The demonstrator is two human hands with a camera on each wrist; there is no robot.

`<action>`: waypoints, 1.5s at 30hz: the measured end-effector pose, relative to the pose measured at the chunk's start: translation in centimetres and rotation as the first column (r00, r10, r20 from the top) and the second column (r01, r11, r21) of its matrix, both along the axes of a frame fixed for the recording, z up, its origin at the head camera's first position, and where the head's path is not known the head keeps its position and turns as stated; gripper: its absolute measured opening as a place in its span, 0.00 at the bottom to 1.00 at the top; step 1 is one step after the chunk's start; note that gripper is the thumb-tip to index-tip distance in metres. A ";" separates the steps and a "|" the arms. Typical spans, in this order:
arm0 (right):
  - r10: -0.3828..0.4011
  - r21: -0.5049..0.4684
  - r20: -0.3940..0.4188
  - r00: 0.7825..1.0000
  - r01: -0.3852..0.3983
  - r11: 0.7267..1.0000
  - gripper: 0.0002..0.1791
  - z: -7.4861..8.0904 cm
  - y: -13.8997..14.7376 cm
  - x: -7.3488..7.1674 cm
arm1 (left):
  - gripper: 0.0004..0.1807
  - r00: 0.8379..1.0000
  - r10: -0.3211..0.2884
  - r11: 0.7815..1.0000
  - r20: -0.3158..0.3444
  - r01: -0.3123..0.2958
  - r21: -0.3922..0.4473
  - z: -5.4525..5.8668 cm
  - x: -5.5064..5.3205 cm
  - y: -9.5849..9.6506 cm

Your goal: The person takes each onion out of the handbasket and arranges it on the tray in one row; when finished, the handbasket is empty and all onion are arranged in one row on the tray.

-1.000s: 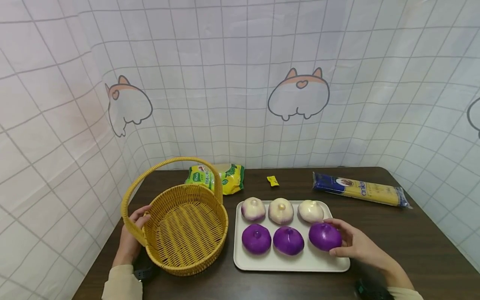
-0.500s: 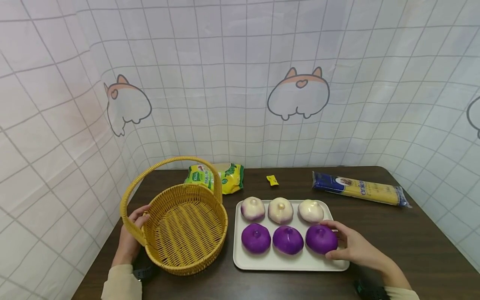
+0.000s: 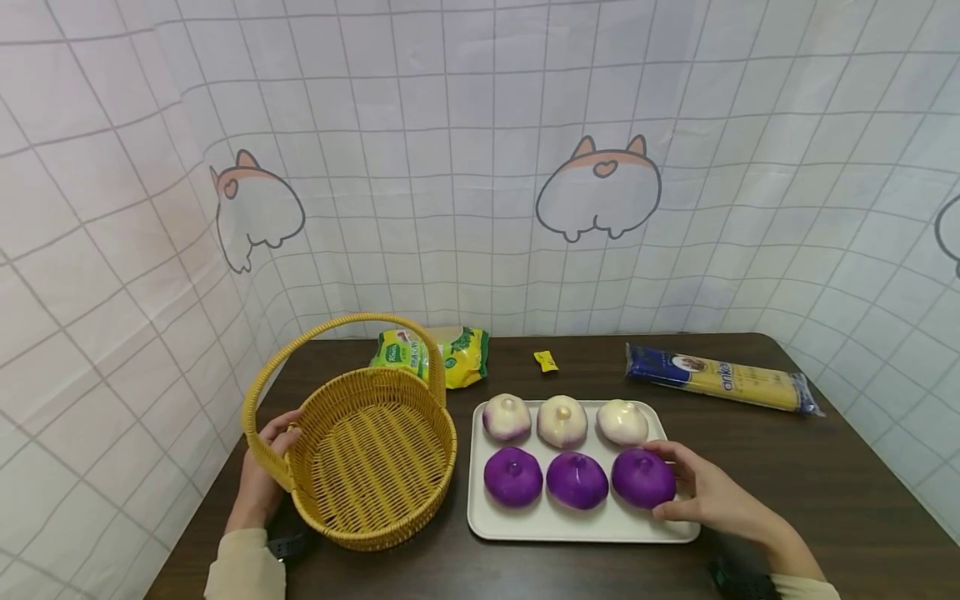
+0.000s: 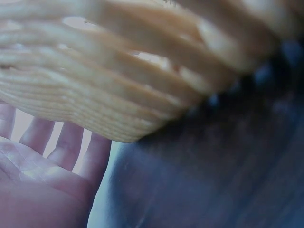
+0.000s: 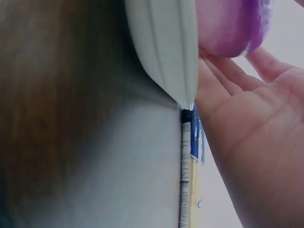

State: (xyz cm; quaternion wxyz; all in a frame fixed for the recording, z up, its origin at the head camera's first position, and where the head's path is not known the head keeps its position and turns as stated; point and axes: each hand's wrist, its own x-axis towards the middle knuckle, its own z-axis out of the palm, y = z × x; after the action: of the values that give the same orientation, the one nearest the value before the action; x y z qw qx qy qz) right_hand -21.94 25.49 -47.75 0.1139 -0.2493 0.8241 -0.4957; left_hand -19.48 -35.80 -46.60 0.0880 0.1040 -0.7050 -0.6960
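In the head view my right hand (image 3: 701, 492) holds a glossy purple onion (image 3: 642, 477) at the right end of the white tray's (image 3: 585, 527) front row. Its fingers lie behind the onion and the thumb at the near right side. Two more purple onions (image 3: 513, 477) sit beside it in that row. Behind them stand three pale onions (image 3: 562, 422) tinged with purple. To the left, my left hand (image 3: 264, 467) grips the yellow woven basket (image 3: 372, 533) at its left rim, near the handle's foot. The left wrist view shows the basket wall (image 4: 95, 90) hiding those fingertips.
Behind the basket lies a yellow-green Knorr packet (image 3: 467, 358). A small yellow wrapped piece (image 3: 546, 361) is at the back middle of the dark table (image 3: 825, 483). A long blue-and-yellow pasta packet (image 3: 723, 382) lies back right. The basket's handle (image 3: 375, 317) stands upright.
The right hand has shifted the purple onion slightly left, nearer the middle purple one, and its nub now faces up more. Between half a second ago and now little differs. The left hand stays on the basket.
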 end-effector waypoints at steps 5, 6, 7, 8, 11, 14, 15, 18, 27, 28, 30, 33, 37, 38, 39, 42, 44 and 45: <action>0.035 -0.071 0.055 0.998 -0.031 0.997 0.45 -0.2 0.4 -0.2 | 0.27 1.000 -0.002 1.000 0.003 0.002 -0.008 0.2 -0.2 -0.1; 0.038 -0.078 0.063 0.997 -0.033 0.996 0.45 -0.3 0.5 -0.2 | 0.27 1.000 -0.001 1.000 0.006 0.001 -0.010 0.2 -0.2 -0.1; 0.038 -0.083 0.066 0.997 -0.033 0.996 0.45 -0.3 0.7 -0.3 | 0.27 1.000 0.002 1.000 0.011 -0.002 -0.012 0.2 -0.3 -0.1; 0.036 -0.082 0.065 0.997 -0.031 0.996 0.44 -0.3 0.8 -0.3 | 0.27 1.000 0.004 1.000 0.017 -0.003 -0.015 0.1 -0.4 -0.1; -0.002 -0.067 0.048 0.999 0.005 0.998 0.41 -0.1 1.1 -0.1 | 0.27 0.999 0.020 1.000 0.039 -0.019 -0.022 -0.3 -0.7 -0.5; -0.080 -0.033 0.011 0.997 0.080 0.996 0.36 0.3 1.4 0.3 | 0.27 0.997 0.060 0.997 0.044 -0.058 -0.050 -1.2 -1.1 -1.0; -0.111 -0.017 -0.002 0.994 0.111 0.994 0.35 0.6 1.5 0.4 | 0.27 0.996 0.072 0.995 0.048 -0.068 -0.074 -1.5 -1.2 -1.2; -0.193 0.044 -0.061 0.979 0.196 0.980 0.31 1.7 1.7 0.6 | 0.28 0.995 0.092 0.980 0.042 -0.083 -0.181 -1.9 -1.2 -1.7; -0.198 0.139 -0.190 0.962 0.226 0.964 0.32 5.9 0.9 -1.8 | 0.31 0.997 -0.080 0.938 0.020 0.082 -0.336 0.6 -1.5 -3.9; -0.185 0.147 -0.194 0.963 0.215 0.966 0.34 6.4 0.7 -2.2 | 0.30 0.996 -0.086 0.936 0.012 0.085 -0.342 1.2 -1.6 -4.2; -0.157 0.154 -0.194 0.968 0.188 0.970 0.35 7.5 0.3 -3.0 | 0.29 0.997 -0.074 0.926 0.001 0.070 -0.371 2.8 -1.4 -4.5; -0.127 0.181 -0.209 0.970 0.166 0.969 0.35 9.4 -0.6 -4.4 | 0.28 0.999 -0.021 0.879 -0.027 0.006 -0.477 6.7 -0.9 -4.9; -0.109 0.230 -0.269 0.957 0.173 0.958 0.34 11.6 -1.6 -6.0 | 0.27 0.991 0.021 0.824 -0.131 -0.091 -0.559 13.8 -0.7 -4.8; -0.106 0.238 -0.287 0.952 0.178 0.955 0.34 12.1 -1.8 -6.4 | 0.27 0.988 0.019 0.809 -0.154 -0.106 -0.578 15.5 -0.7 -4.6; -0.099 0.238 -0.292 0.951 0.172 0.956 0.33 12.6 -1.9 -6.8 | 0.27 0.987 0.019 0.787 -0.163 -0.115 -0.606 17.2 -0.8 -4.2; -0.083 0.235 -0.279 0.957 0.152 0.960 0.33 13.9 -2.5 -8.1 | 0.30 0.991 -0.029 0.719 -0.128 -0.069 -0.691 21.6 -1.1 -2.4; -0.073 0.213 -0.238 0.969 0.125 0.969 0.33 14.5 -3.0 -9.1 | 0.33 0.993 -0.089 0.663 -0.079 0.000 -0.748 23.9 -1.7 -0.6; -0.069 0.210 -0.217 0.974 0.116 0.971 0.33 14.9 -3.4 -9.6 | 0.34 0.991 -0.125 0.636 -0.052 0.039 -0.770 24.9 -2.2 0.4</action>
State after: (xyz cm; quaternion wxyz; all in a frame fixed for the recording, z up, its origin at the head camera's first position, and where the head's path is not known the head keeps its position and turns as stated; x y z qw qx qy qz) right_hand -31.49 22.13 -32.88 0.0306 -0.2468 0.8922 -0.3769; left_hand -21.67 -35.42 -21.70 0.1274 -0.0105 -0.9321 -0.3390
